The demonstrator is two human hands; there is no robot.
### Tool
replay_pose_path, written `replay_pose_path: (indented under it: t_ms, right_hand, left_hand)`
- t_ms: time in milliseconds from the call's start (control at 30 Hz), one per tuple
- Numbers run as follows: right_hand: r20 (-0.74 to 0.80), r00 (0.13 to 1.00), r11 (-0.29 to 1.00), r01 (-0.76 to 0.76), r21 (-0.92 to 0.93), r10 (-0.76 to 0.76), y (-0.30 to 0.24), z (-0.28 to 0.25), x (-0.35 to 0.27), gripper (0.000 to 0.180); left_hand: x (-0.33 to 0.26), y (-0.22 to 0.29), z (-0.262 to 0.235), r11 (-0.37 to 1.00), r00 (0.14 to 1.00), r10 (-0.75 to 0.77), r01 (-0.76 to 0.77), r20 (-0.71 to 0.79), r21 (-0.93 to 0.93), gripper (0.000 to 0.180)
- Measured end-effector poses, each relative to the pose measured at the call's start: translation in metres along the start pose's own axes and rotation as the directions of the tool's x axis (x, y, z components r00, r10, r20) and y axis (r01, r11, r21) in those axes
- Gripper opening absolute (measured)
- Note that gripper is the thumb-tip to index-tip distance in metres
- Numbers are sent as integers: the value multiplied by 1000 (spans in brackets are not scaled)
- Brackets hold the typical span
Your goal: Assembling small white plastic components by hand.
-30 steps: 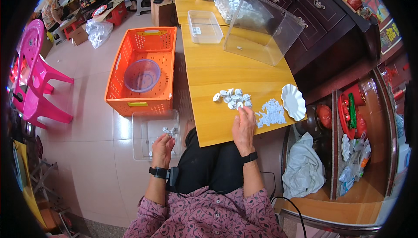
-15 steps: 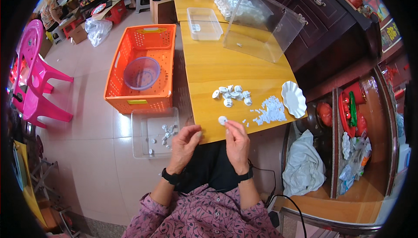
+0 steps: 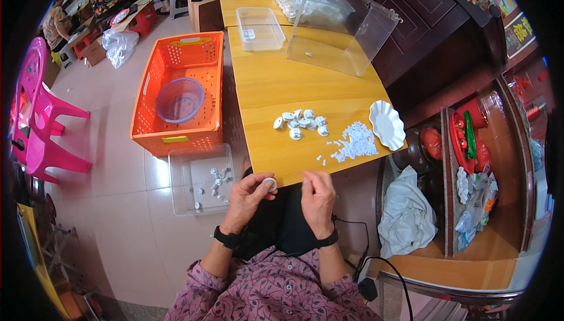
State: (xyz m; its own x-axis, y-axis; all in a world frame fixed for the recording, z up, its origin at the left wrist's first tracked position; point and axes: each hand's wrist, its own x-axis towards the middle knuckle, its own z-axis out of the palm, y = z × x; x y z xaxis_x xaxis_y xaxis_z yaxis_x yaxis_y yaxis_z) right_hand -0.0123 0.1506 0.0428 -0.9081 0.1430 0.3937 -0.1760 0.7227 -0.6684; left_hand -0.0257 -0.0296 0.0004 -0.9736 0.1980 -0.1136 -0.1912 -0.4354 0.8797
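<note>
At the table's near edge, my left hand (image 3: 247,200) is closed, pinching a small white round plastic piece (image 3: 269,184) between thumb and fingers. Just to its right, apart from it, my right hand (image 3: 318,203) has its fingers curled in toward the thumb. Whether anything sits between those fingertips is hidden. Beyond both hands a loose group of similar white round pieces (image 3: 301,122) lies on the yellow table (image 3: 264,95). Right of that group spreads a pile of tiny pale plastic parts (image 3: 357,142), with a few strays toward my right hand.
A scalloped white dish (image 3: 387,126) sits at the table's right edge. Farther back stand a clear tub (image 3: 260,29) and a large tilted clear box (image 3: 343,27). Left on the floor are an orange crate (image 3: 176,127) and a clear bin (image 3: 202,202) holding several pieces.
The white round piece has passed from my right hand to my left. My right hand has drawn back slightly from the table. The whole view has shifted a little.
</note>
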Motion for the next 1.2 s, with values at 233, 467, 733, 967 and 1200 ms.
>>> replay_pose_path:
  t_ms: [233, 467, 733, 967, 1200]
  right_hand:
    - [-18, 996, 903, 68, -424, -84, 44, 6, 13, 31]
    - [61, 995, 835, 98, -541, -77, 36, 11, 9, 34]
    - [152, 982, 919, 157, -362, -108, 9, 12, -10, 32]
    - [101, 985, 909, 170, -381, -142, 15, 17, -15, 29]
    - [80, 966, 880, 258, -398, -247, 20, 17, -15, 12]
  left_hand:
    - [-1, 4, 2, 999, 998, -44, 45, -36, 13, 24]
    - [-3, 0, -2, 998, 998, -60, 59, -33, -30, 29]
    - [-4, 8, 5, 957, 996, -73, 83, 45, -277, 33]
    - [-7, 9, 3, 948, 993, -102, 117, 66, -295, 35]
    - [-9, 10, 2, 942, 989, -118, 139, 86, -304, 36]
